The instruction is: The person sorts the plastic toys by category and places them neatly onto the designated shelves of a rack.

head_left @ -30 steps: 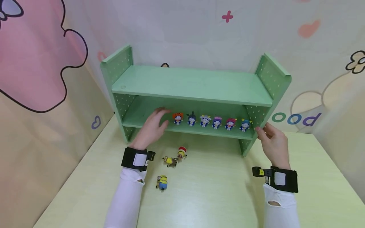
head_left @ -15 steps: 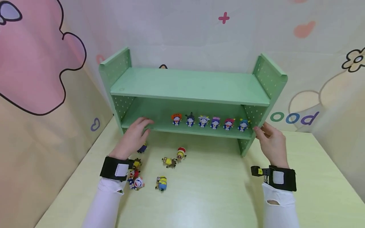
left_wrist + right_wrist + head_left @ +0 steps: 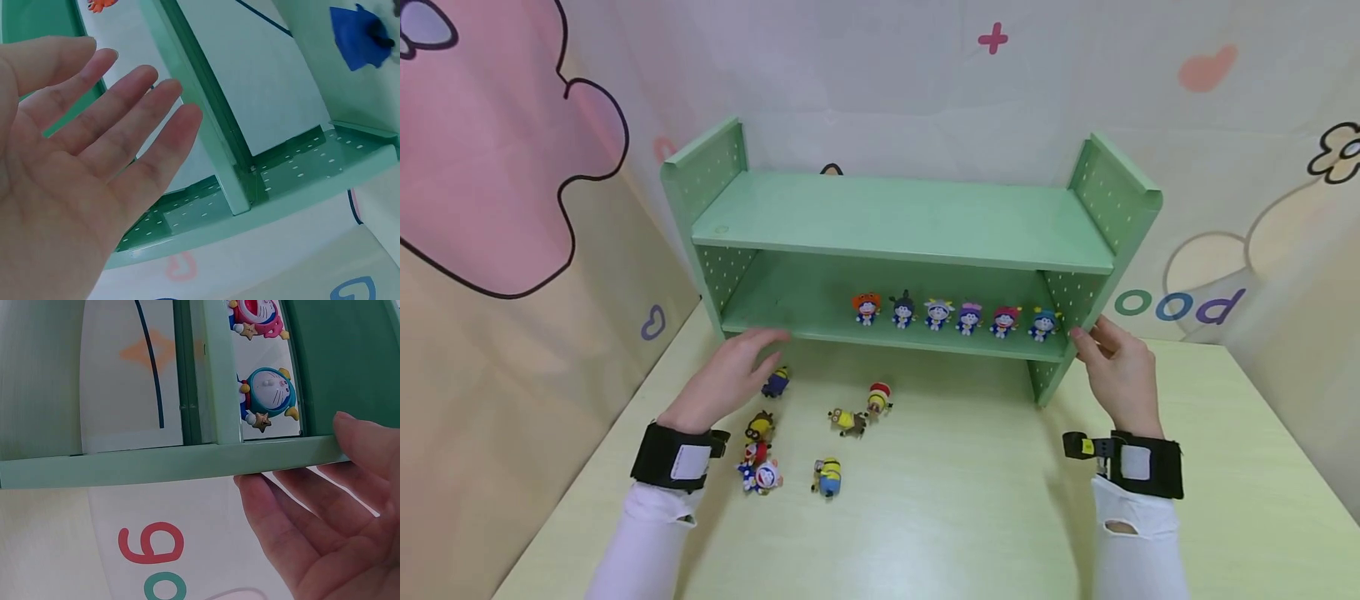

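Note:
My left hand (image 3: pixel 726 379) hovers with loosely spread fingers before the left front edge of a green two-tier shelf (image 3: pixel 880 218); in the left wrist view its palm holds nothing. My right hand (image 3: pixel 1120 367) pinches the front edge of the shelf's right side panel, thumb on the inner side and fingers outside. On the lower board a row of small Doraemon figurines stands upright, from an orange-hatted figurine (image 3: pixel 867 309) to a blue-hatted figurine (image 3: pixel 1043 325) at the right. Below the left hand lies a dark blue Minion figurine (image 3: pixel 776 382).
On the table (image 3: pixel 955 500) lie a red-hatted Minion (image 3: pixel 878 400), a yellow-brown Minion (image 3: pixel 847 422) and a blue-overalled Minion (image 3: pixel 828 477). Farther left, another Minion (image 3: pixel 760 427) lies near a white-faced Doraemon figurine (image 3: pixel 766 476). A patterned cloth (image 3: pixel 880 83) hangs behind the shelf.
My left hand has moved left and toward me, away from the orange-hatted figurine, uncovering figurines on the table at the left. The right hand stays on the shelf's side panel.

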`<control>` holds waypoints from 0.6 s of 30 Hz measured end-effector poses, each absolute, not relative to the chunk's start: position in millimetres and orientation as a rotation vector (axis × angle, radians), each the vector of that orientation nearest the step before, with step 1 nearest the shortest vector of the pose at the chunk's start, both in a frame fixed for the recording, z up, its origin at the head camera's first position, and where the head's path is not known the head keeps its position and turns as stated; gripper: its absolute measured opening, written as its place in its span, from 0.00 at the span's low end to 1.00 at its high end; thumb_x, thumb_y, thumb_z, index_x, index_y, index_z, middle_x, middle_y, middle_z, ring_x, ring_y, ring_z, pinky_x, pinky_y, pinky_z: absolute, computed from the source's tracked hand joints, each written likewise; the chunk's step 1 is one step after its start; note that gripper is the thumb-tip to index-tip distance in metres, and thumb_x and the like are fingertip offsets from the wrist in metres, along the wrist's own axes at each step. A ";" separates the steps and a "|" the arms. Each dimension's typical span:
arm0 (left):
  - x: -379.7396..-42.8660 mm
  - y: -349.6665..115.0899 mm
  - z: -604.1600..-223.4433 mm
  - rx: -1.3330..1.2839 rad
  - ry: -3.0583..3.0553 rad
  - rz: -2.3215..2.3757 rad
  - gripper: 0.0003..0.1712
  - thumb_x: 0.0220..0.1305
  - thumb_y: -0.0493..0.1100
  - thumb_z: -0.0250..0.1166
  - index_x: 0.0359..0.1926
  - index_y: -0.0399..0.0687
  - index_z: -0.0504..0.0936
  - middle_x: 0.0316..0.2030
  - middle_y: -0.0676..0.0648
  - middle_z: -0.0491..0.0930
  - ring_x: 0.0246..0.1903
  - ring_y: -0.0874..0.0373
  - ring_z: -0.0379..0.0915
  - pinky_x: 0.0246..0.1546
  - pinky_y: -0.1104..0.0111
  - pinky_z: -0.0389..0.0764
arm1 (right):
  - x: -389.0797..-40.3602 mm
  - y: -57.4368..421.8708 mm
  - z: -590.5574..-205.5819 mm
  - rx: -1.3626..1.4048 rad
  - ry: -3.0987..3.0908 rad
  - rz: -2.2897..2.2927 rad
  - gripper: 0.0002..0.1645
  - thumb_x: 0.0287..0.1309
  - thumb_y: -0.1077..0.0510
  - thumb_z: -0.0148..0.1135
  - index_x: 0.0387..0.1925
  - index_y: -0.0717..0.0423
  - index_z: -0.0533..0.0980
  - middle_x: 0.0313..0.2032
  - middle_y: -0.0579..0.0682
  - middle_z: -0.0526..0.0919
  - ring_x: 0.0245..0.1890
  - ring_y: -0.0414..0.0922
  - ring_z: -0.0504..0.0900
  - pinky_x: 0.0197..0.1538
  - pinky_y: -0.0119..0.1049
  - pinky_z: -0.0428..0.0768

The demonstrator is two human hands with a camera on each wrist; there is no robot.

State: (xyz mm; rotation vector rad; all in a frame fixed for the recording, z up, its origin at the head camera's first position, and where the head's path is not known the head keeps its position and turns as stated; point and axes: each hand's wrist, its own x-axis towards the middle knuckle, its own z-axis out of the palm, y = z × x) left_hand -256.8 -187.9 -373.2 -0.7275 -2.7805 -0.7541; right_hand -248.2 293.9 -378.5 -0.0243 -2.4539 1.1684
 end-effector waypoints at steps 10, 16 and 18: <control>-247.3 -183.6 -390.3 -0.931 -2.893 -0.664 0.10 0.67 0.36 0.64 0.48 0.41 0.79 0.42 0.50 0.78 0.43 0.55 0.75 0.47 0.64 0.76 | -249.3 294.6 -377.5 -0.014 -2.454 1.150 0.28 0.73 0.45 0.53 0.69 0.49 0.68 0.57 0.54 0.76 0.48 0.50 0.82 0.52 0.48 0.76; -237.1 -179.8 -403.8 -1.015 -3.089 -0.644 0.10 0.62 0.37 0.69 0.33 0.49 0.73 0.27 0.57 0.69 0.29 0.62 0.64 0.31 0.70 0.71 | -249.4 296.4 -379.0 -0.021 -2.457 1.166 0.28 0.73 0.46 0.53 0.69 0.47 0.67 0.58 0.54 0.75 0.48 0.49 0.82 0.52 0.47 0.76; -232.0 -177.9 -403.9 -0.978 -3.167 -0.651 0.10 0.62 0.38 0.69 0.34 0.48 0.73 0.26 0.55 0.69 0.27 0.60 0.65 0.29 0.70 0.70 | -249.7 296.0 -379.2 -0.021 -2.456 1.173 0.28 0.73 0.46 0.53 0.70 0.47 0.67 0.58 0.54 0.75 0.48 0.50 0.82 0.52 0.47 0.76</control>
